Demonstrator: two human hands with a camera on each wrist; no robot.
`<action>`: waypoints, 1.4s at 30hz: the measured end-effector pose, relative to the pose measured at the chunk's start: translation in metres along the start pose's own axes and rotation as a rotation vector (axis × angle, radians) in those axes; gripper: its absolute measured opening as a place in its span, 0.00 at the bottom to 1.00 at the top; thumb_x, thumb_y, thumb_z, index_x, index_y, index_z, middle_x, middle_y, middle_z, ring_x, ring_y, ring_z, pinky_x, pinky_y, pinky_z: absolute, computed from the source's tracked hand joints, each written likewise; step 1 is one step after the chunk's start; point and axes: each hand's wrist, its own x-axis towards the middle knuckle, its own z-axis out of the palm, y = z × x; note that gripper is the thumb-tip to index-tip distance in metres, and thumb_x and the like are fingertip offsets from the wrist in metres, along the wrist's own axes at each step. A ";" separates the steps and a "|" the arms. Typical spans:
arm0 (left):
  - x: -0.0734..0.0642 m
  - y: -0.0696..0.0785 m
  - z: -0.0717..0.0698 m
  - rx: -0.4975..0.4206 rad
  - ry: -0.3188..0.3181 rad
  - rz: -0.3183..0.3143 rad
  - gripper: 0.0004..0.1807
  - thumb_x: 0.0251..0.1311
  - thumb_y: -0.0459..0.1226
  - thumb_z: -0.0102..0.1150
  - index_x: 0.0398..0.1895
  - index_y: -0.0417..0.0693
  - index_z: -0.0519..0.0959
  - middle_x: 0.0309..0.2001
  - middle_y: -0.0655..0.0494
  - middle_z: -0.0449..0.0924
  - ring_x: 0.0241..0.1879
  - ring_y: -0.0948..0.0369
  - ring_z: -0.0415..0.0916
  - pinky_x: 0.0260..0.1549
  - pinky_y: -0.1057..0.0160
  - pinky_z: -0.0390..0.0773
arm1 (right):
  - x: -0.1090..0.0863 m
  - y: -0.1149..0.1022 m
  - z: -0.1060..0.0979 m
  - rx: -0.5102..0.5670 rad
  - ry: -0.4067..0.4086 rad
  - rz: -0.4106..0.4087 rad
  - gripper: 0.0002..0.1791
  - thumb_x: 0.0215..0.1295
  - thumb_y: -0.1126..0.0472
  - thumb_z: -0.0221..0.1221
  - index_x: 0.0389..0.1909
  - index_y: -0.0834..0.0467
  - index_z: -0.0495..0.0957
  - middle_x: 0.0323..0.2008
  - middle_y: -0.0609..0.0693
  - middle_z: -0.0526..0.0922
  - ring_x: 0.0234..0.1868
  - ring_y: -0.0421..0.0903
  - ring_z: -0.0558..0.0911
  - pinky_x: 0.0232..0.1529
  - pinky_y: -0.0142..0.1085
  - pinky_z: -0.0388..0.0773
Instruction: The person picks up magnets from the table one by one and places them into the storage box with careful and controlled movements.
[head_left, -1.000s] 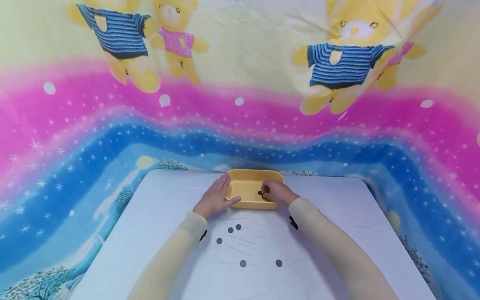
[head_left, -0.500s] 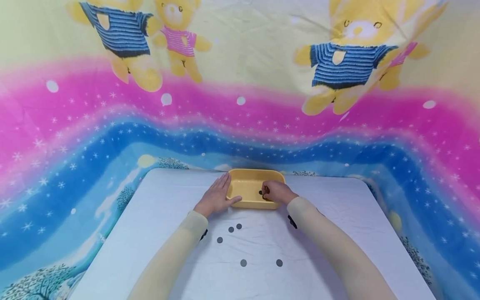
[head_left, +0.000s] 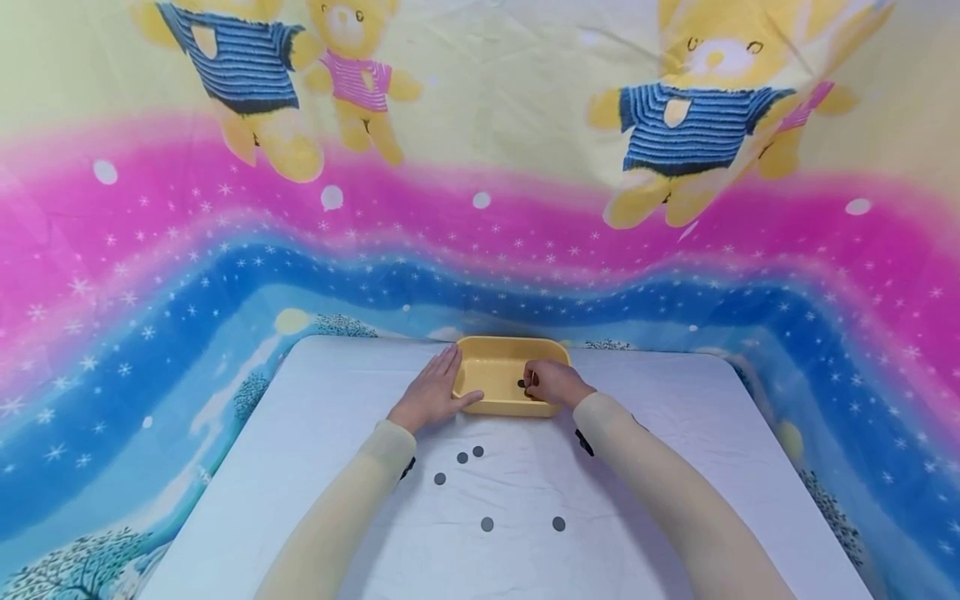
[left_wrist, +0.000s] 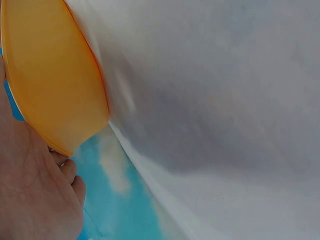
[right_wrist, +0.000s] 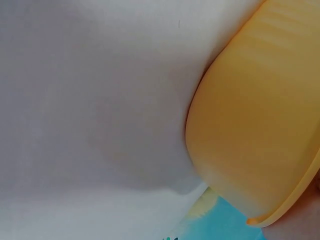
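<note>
A yellow rectangular bin (head_left: 512, 410) stands at the far edge of the white table. My left hand (head_left: 430, 398) rests on its left end, fingers straight along the rim and thumb over the front corner. The left wrist view shows the palm (left_wrist: 37, 185) against the bin's outer wall (left_wrist: 57, 75). Inside the right part of the bin, my right hand (head_left: 557, 384) has curled fingers pinching a small dark disc (head_left: 522, 384); the fingers partly hide it. In the right wrist view the bin's wall (right_wrist: 255, 115) covers most of that hand.
Several flat grey discs lie on the white table (head_left: 337, 392) in front of the bin: one disc (head_left: 478, 452) near it, one disc (head_left: 440, 479) at the left, one disc (head_left: 558, 524) nearer the body. A patterned cloth (head_left: 480, 267) hangs behind the table.
Both hands keep their places at the bin. The view has shifted very slightly; the discs on the table lie as before.
</note>
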 end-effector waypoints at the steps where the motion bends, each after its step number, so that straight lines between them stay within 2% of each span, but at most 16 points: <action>1: 0.000 0.000 0.000 0.003 -0.001 -0.001 0.60 0.73 0.75 0.38 0.88 0.39 0.40 0.88 0.45 0.34 0.87 0.51 0.33 0.84 0.53 0.40 | 0.000 0.001 0.000 0.001 0.000 -0.003 0.04 0.74 0.63 0.66 0.39 0.52 0.80 0.33 0.45 0.82 0.34 0.44 0.79 0.39 0.42 0.79; 8: 0.000 0.001 0.000 -0.020 0.008 0.000 0.58 0.75 0.70 0.45 0.88 0.39 0.41 0.88 0.45 0.34 0.87 0.51 0.33 0.84 0.52 0.40 | -0.004 0.000 -0.002 0.018 0.023 -0.026 0.03 0.73 0.66 0.64 0.41 0.55 0.80 0.34 0.47 0.82 0.35 0.45 0.79 0.39 0.42 0.79; 18: 0.000 0.002 0.000 -0.004 -0.002 -0.014 0.59 0.75 0.73 0.41 0.88 0.40 0.39 0.88 0.46 0.33 0.87 0.50 0.35 0.84 0.53 0.40 | -0.009 0.001 -0.002 0.151 0.090 -0.030 0.02 0.78 0.65 0.62 0.46 0.59 0.79 0.33 0.51 0.80 0.30 0.47 0.77 0.32 0.41 0.77; 21: 0.000 0.003 0.000 0.006 -0.008 -0.014 0.60 0.73 0.75 0.37 0.88 0.40 0.38 0.88 0.46 0.33 0.87 0.50 0.35 0.84 0.53 0.40 | -0.010 0.003 -0.002 0.192 0.111 -0.038 0.03 0.78 0.66 0.61 0.47 0.60 0.79 0.35 0.52 0.80 0.31 0.47 0.78 0.33 0.41 0.77; 23: 0.000 0.003 0.000 -0.002 -0.009 -0.012 0.60 0.73 0.75 0.38 0.88 0.40 0.38 0.88 0.46 0.33 0.87 0.50 0.34 0.84 0.52 0.40 | -0.011 0.004 -0.002 0.208 0.131 -0.037 0.04 0.78 0.66 0.61 0.48 0.60 0.79 0.37 0.52 0.80 0.32 0.47 0.78 0.34 0.41 0.78; 27: -0.001 0.002 0.000 -0.018 -0.003 -0.009 0.58 0.75 0.72 0.43 0.88 0.39 0.39 0.88 0.44 0.34 0.87 0.50 0.34 0.84 0.51 0.40 | -0.014 0.006 -0.001 0.214 0.184 -0.038 0.07 0.78 0.64 0.61 0.51 0.60 0.80 0.39 0.51 0.81 0.33 0.47 0.78 0.35 0.41 0.79; 31: -0.003 0.001 0.000 -0.005 -0.008 -0.011 0.59 0.75 0.73 0.41 0.87 0.39 0.38 0.88 0.44 0.34 0.87 0.51 0.34 0.84 0.52 0.40 | -0.019 0.007 0.000 0.215 0.227 -0.061 0.09 0.78 0.63 0.62 0.53 0.61 0.80 0.39 0.50 0.81 0.34 0.45 0.78 0.36 0.41 0.79; 36: -0.003 0.001 0.000 -0.009 -0.009 0.000 0.60 0.74 0.75 0.38 0.87 0.39 0.37 0.88 0.43 0.35 0.87 0.51 0.34 0.84 0.52 0.39 | -0.030 0.008 -0.001 0.232 0.267 -0.098 0.06 0.77 0.63 0.63 0.49 0.59 0.81 0.38 0.48 0.82 0.34 0.44 0.78 0.35 0.40 0.79; 42: 0.000 0.000 0.001 -0.017 0.002 0.005 0.58 0.75 0.72 0.41 0.88 0.39 0.39 0.88 0.45 0.34 0.87 0.49 0.35 0.84 0.52 0.39 | -0.045 0.005 -0.004 0.226 0.306 -0.136 0.07 0.76 0.64 0.64 0.50 0.60 0.82 0.39 0.47 0.82 0.37 0.44 0.78 0.39 0.41 0.80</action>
